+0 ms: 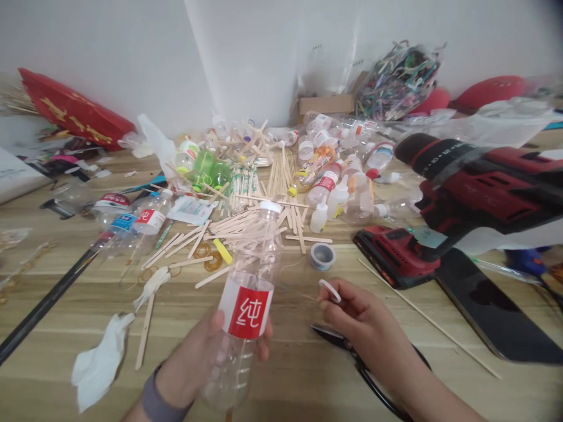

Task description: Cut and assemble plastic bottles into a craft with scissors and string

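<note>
White-capped, the clear round plastic bottle (250, 308) at lower centre sits in the wrapped grip of the left hand (196, 354), long axis tipping slightly right toward its top, while the right hand (367, 322), right of it, pinches a thin white ring (329, 288) apart from it

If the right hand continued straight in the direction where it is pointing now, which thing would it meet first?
The right hand would probably meet the upper part of the clear plastic bottle held in the left hand; depth is unclear from this one view, so it might miss.
</note>
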Action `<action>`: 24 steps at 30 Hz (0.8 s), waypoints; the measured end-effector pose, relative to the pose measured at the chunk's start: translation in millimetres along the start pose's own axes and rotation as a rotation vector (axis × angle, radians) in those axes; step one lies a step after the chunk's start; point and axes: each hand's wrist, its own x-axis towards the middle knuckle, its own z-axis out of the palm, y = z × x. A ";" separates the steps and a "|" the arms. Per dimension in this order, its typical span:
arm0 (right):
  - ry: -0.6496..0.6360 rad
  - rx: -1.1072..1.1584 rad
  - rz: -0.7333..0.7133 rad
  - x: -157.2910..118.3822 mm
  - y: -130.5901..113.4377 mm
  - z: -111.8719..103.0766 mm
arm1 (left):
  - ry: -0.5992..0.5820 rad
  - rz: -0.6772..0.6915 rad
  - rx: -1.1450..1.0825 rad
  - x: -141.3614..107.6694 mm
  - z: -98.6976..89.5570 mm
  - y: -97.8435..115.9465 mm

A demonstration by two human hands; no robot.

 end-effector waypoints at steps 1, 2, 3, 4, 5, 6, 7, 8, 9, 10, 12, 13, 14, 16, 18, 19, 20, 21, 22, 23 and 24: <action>0.018 -0.007 0.004 0.6 2.0 -4.0 | 0.008 0.009 -0.021 -1.1 -1.4 2.2; 0.043 -0.013 0.002 1.4 4.0 -8.5 | 0.011 0.023 -0.037 -1.9 -3.1 4.5; 0.071 -0.016 -0.005 2.6 6.0 -13.4 | 0.015 0.040 -0.047 -2.6 -4.9 6.9; 0.104 -0.015 -0.017 4.1 7.7 -18.6 | 0.028 0.060 -0.054 -3.1 -7.0 9.5; 0.139 -0.006 -0.028 5.9 9.1 -23.8 | 0.040 0.080 -0.062 -3.6 -9.2 12.2; 0.174 0.012 -0.034 7.8 10.0 -28.7 | 0.055 0.098 -0.069 -4.3 -11.5 15.1; 0.208 0.040 -0.035 9.8 10.5 -33.2 | 0.074 0.109 -0.071 -5.2 -13.7 17.9; 0.245 0.076 -0.033 11.6 10.5 -37.0 | 0.092 0.119 -0.068 -6.5 -15.7 20.5; 0.274 0.110 -0.026 13.3 10.3 -39.9 | 0.109 0.121 -0.057 -8.2 -17.6 22.9; 0.297 0.139 -0.017 14.7 10.1 -41.9 | 0.123 0.121 -0.041 -10.3 -19.1 24.7; 0.317 0.171 -0.006 16.5 10.3 -43.4 | 0.158 0.124 -0.006 -15.6 -21.2 26.6; 0.314 0.173 -0.005 17.0 11.1 -43.2 | 0.174 0.130 0.007 -18.7 -22.0 26.6; 0.303 0.167 -0.004 17.2 12.5 -42.7 | 0.183 0.140 0.018 -21.9 -22.7 26.2; 0.276 0.141 -0.003 17.1 16.4 -41.5 | 0.185 0.142 0.034 -28.1 -24.0 24.5; 0.251 0.120 0.002 16.6 19.9 -40.2 | 0.170 0.114 0.062 -33.2 -25.5 22.5; 0.243 0.115 0.003 16.3 20.8 -39.4 | 0.165 0.105 0.086 -35.0 -26.1 21.7; 0.234 0.113 0.000 15.9 20.9 -38.5 | 0.164 0.096 0.119 -36.3 -26.4 21.0; 0.220 0.107 -0.008 15.2 20.2 -37.2 | 0.171 0.090 0.156 -37.1 -26.4 20.5; 0.200 0.094 -0.019 14.2 18.8 -35.6 | 0.187 0.092 0.194 -37.6 -25.9 20.3; 0.178 0.074 -0.030 12.9 16.9 -33.7 | 0.215 0.092 0.221 -37.9 -25.2 20.3; 0.153 0.049 -0.037 11.3 14.8 -31.6 | 0.250 0.091 0.233 -38.1 -24.2 20.8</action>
